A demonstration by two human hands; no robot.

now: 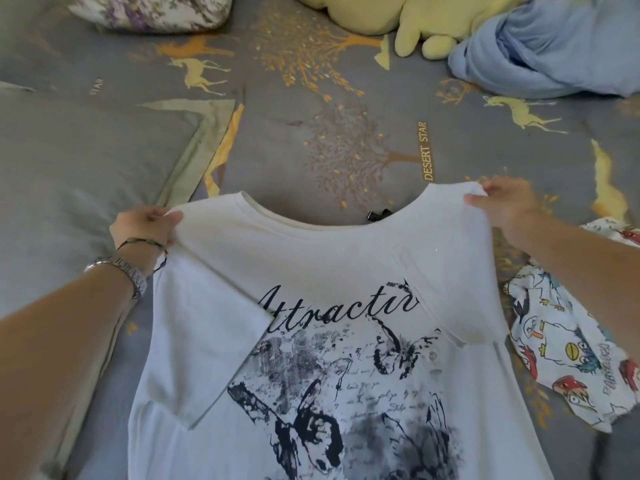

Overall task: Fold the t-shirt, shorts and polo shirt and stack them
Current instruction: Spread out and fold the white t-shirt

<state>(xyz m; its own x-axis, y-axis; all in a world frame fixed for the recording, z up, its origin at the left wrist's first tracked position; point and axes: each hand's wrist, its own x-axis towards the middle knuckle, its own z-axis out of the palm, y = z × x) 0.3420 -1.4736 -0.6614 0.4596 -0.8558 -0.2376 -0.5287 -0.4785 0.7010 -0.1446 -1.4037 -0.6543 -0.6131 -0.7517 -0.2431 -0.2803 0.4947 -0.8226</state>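
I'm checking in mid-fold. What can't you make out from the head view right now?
- White t-shirt: hem cut off by the bottom edge; both sleeves folded over the print, hiding the word's ends.
- Patterned garment: partly under the right forearm, type unclear.
- Small black item: too small to identify, behind the collar.
- Blue cloth: crumpled, cropped by the frame.

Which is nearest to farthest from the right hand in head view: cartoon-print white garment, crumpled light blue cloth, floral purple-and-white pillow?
From the right hand, which grips the white printed t-shirt:
1. Cartoon-print white garment, just below it at the right edge.
2. Crumpled light blue cloth, above it, top right.
3. Floral purple-and-white pillow, far across, top left.
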